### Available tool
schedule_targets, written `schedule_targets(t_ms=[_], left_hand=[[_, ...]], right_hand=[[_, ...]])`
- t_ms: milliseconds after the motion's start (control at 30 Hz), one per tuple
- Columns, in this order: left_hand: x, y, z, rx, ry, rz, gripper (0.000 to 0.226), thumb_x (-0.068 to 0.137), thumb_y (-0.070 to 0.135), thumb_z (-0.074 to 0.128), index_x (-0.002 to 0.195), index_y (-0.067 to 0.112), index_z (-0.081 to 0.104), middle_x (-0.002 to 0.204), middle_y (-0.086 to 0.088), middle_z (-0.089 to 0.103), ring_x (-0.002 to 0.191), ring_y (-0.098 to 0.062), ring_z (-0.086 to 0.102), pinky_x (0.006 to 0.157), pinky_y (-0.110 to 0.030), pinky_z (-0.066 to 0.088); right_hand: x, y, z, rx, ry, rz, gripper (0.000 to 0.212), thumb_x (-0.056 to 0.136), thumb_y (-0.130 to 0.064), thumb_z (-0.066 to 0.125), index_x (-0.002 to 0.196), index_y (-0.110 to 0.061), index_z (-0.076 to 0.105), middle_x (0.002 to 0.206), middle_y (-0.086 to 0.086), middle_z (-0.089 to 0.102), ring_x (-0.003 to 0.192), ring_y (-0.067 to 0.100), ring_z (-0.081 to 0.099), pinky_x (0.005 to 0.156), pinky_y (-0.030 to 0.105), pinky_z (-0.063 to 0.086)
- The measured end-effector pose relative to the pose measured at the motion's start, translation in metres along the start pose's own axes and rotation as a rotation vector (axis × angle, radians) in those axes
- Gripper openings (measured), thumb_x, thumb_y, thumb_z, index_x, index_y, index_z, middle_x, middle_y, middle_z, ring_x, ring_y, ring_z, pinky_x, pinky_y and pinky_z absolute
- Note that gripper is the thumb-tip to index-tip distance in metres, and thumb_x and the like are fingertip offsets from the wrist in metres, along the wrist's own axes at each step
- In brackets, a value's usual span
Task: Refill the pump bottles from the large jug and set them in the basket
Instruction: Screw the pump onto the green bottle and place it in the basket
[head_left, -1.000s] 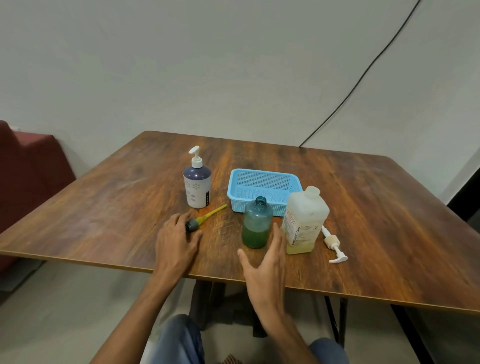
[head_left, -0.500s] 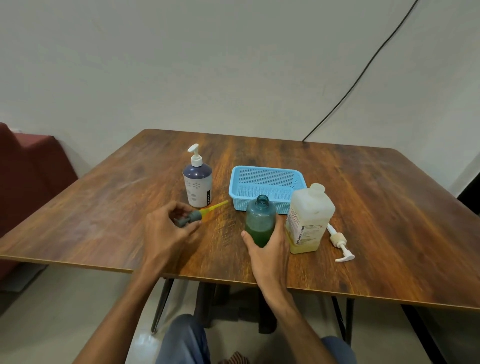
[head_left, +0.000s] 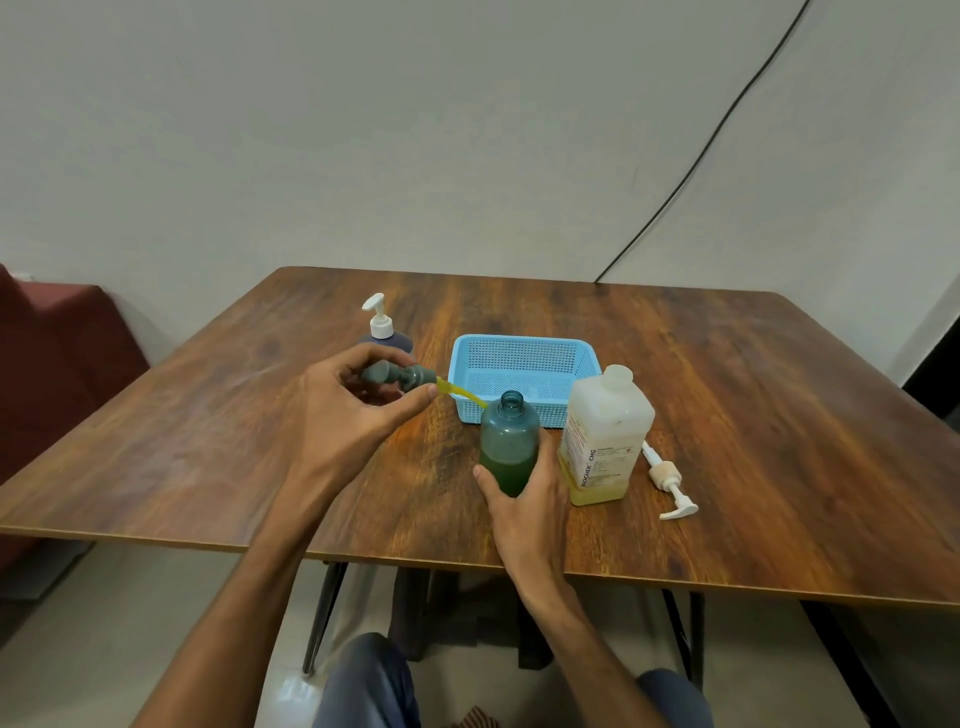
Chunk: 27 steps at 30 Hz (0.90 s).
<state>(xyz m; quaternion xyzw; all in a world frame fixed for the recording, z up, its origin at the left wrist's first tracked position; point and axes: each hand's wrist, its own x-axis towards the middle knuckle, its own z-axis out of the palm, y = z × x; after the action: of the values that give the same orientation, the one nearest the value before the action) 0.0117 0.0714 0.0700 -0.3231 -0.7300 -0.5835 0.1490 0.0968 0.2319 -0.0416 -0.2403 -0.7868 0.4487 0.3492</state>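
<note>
Nearby, jug (head_left: 605, 436) beside basket (head_left: 524, 376).

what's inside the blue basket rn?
The blue basket shows only its bare mesh floor and walls, no bottles. The open green bottle in the right hand hides its near front wall.

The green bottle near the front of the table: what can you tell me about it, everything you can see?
The green bottle is small, round and of see-through teal plastic, with rounded shoulders and a short threaded neck. It is open, with no pump on it. Dark green liquid fills roughly its lower third. It stands upright on the table, just in front of the basket and beside the jug. The right hand grips its lower part.
</note>
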Motion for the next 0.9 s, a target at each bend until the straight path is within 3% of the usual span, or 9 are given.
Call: schedule_targets(t_ms=[167,433,600,767,833,900], left_hand=[[0.015,0.018,0.003,-0.008,0.026,0.0,0.026,0.076,0.033,0.085,0.097,0.022,0.074,0.084,0.011,0.072,0.08,-0.009,0.07,0.072,-0.021,0.057],[0.03,0.046,0.008,0.005,0.018,0.027,0.018,0.079,0.027,0.085,0.087,0.032,0.071,0.082,0.012,0.072,0.075,-0.001,0.067,0.065,-0.013,0.054],[0.032,0.049,0.011,-0.022,0.036,0.002,0.02,0.077,0.032,0.085,0.092,0.025,0.075,0.088,0.006,0.075,0.082,-0.014,0.071,0.071,-0.029,0.06],[0.034,0.048,0.011,0.021,-0.04,-0.021,0.026,0.073,0.042,0.086,0.091,0.027,0.075,0.09,0.006,0.076,0.085,-0.012,0.072,0.078,-0.038,0.063],[0.034,0.046,0.014,0.044,-0.062,-0.035,0.031,0.069,0.05,0.083,0.089,0.027,0.077,0.088,0.003,0.077,0.083,-0.016,0.073,0.078,-0.045,0.062],[0.035,0.043,0.021,0.06,-0.084,-0.054,0.029,0.07,0.044,0.085,0.088,0.023,0.078,0.084,0.0,0.076,0.08,-0.02,0.072,0.075,-0.049,0.06]], right_hand=[[0.0,0.001,0.0,-0.005,-0.008,0.002,0.078,0.078,-0.039,0.081,0.142,-0.031,0.037,0.143,-0.011,0.047,0.133,0.007,0.042,0.107,0.04,0.047],[-0.001,0.003,0.001,-0.006,-0.017,-0.005,0.079,0.08,-0.041,0.078,0.144,-0.031,0.035,0.145,-0.012,0.045,0.136,0.006,0.04,0.108,0.041,0.047],[-0.002,0.004,0.001,-0.018,-0.015,-0.009,0.08,0.08,-0.042,0.078,0.146,-0.03,0.034,0.146,-0.011,0.045,0.137,0.005,0.039,0.109,0.039,0.046],[-0.002,0.005,0.001,-0.014,-0.018,-0.015,0.08,0.081,-0.041,0.078,0.146,-0.029,0.034,0.147,-0.012,0.044,0.138,0.005,0.038,0.11,0.037,0.045],[-0.002,0.005,0.001,-0.017,-0.016,-0.016,0.08,0.08,-0.041,0.079,0.146,-0.03,0.034,0.148,-0.012,0.044,0.138,0.005,0.037,0.111,0.035,0.044],[-0.002,0.004,0.001,-0.016,-0.009,-0.02,0.08,0.08,-0.04,0.079,0.145,-0.03,0.035,0.146,-0.012,0.044,0.137,0.003,0.037,0.11,0.032,0.043]])
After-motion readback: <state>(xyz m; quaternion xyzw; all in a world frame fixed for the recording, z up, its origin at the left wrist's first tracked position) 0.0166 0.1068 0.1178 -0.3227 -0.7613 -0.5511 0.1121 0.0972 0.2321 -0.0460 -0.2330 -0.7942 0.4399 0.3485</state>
